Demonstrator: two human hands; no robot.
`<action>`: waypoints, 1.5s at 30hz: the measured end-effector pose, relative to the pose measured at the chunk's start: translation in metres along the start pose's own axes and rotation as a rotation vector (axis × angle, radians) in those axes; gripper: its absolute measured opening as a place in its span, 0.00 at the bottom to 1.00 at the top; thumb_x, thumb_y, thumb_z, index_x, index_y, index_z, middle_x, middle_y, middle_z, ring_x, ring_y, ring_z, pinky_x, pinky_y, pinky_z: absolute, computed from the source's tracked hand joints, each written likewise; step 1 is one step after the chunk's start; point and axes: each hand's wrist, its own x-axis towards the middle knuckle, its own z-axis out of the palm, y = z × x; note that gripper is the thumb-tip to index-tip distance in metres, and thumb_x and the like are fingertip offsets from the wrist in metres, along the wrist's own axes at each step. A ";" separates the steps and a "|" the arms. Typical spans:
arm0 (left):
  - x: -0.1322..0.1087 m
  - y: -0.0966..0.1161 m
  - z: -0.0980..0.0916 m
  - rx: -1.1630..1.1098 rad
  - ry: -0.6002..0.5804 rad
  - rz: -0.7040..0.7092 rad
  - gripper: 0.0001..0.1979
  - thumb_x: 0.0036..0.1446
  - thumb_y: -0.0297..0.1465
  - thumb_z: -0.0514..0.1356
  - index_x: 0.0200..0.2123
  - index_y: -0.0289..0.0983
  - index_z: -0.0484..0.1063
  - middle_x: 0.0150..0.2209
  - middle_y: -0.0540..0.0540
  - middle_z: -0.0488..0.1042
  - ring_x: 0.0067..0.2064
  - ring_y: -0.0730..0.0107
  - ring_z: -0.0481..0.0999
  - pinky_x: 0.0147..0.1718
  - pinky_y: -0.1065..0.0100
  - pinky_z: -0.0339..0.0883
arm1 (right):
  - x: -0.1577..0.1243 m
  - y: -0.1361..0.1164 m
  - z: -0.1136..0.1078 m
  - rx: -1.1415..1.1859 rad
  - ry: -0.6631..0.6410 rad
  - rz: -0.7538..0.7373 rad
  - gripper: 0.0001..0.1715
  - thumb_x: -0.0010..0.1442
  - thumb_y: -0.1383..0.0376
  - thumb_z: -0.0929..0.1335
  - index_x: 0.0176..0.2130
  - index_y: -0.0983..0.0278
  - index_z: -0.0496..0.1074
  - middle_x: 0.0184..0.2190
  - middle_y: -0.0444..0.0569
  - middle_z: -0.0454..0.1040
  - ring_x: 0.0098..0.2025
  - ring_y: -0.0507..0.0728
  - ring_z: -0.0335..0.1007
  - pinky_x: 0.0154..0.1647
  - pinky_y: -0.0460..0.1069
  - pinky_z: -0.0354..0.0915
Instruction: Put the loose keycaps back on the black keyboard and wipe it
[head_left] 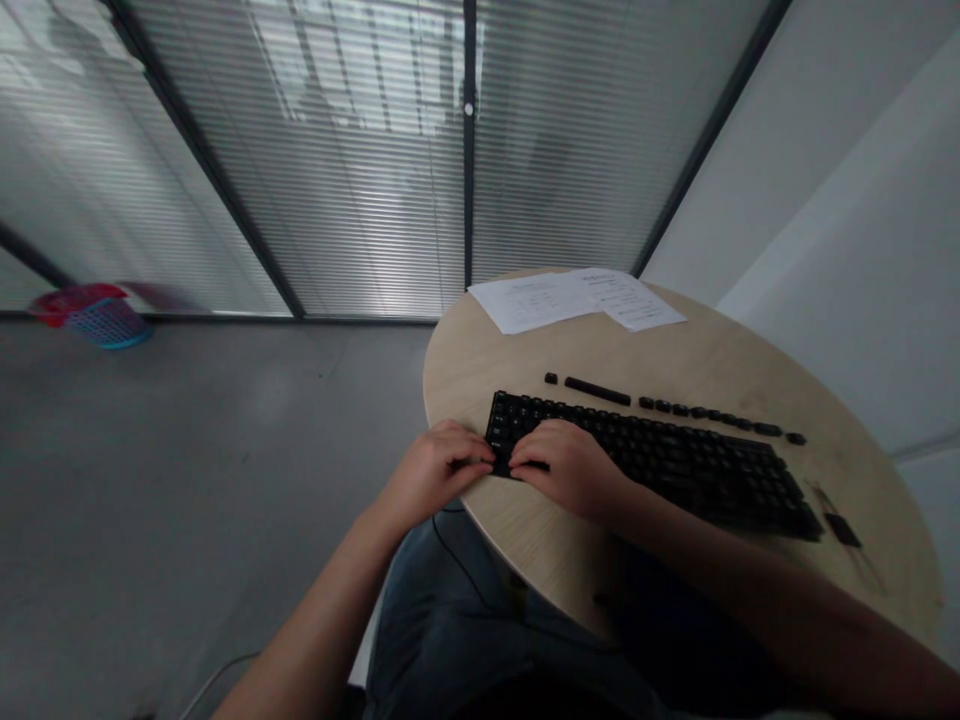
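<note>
A black keyboard (660,455) lies at a slant on the round wooden table (517,535). At its left end, my left hand (439,468) has thumb and forefinger drawn together against the near corner. My right hand (566,462) rests over the keys just beside it, its thumb and fingertips also closed together. What either hand pinches is too small or hidden to make out. Behind the keyboard runs a row of loose black keycaps (680,409), with a long spacebar keycap (598,391) and a single keycap (551,378) at its left.
Printed paper sheets (540,300) lie at the table's far edge. A wire keycap puller with a black middle (841,529) lies right of the keyboard. A cable (461,565) hangs below the near edge. A blue basket with a red liner (109,322) stands on the floor by the blinds.
</note>
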 end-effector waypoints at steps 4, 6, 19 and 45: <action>-0.004 -0.001 0.004 0.050 0.035 0.028 0.04 0.65 0.32 0.64 0.41 0.41 0.80 0.41 0.46 0.81 0.44 0.65 0.78 0.46 0.60 0.70 | 0.001 0.001 0.005 -0.040 0.043 -0.042 0.08 0.63 0.60 0.71 0.36 0.60 0.82 0.40 0.41 0.78 0.42 0.44 0.69 0.50 0.43 0.57; -0.005 -0.003 0.006 0.073 0.063 0.022 0.05 0.64 0.33 0.64 0.41 0.42 0.81 0.41 0.45 0.80 0.44 0.64 0.77 0.45 0.60 0.71 | 0.000 0.001 0.006 -0.052 0.059 -0.050 0.09 0.64 0.61 0.71 0.36 0.61 0.81 0.40 0.42 0.78 0.42 0.44 0.68 0.49 0.43 0.56; -0.017 -0.003 0.023 0.162 0.228 0.071 0.04 0.65 0.31 0.64 0.41 0.41 0.80 0.39 0.45 0.79 0.41 0.67 0.76 0.40 0.64 0.71 | -0.001 -0.001 0.007 -0.021 0.054 -0.032 0.07 0.64 0.63 0.71 0.36 0.61 0.81 0.39 0.39 0.77 0.41 0.44 0.68 0.49 0.43 0.55; 0.036 0.029 -0.012 0.340 -0.029 -0.063 0.07 0.66 0.33 0.60 0.37 0.39 0.79 0.40 0.44 0.76 0.44 0.60 0.74 0.43 0.60 0.70 | 0.005 0.002 -0.052 -0.103 0.028 0.094 0.17 0.67 0.55 0.67 0.47 0.58 0.81 0.43 0.50 0.71 0.46 0.48 0.60 0.54 0.45 0.56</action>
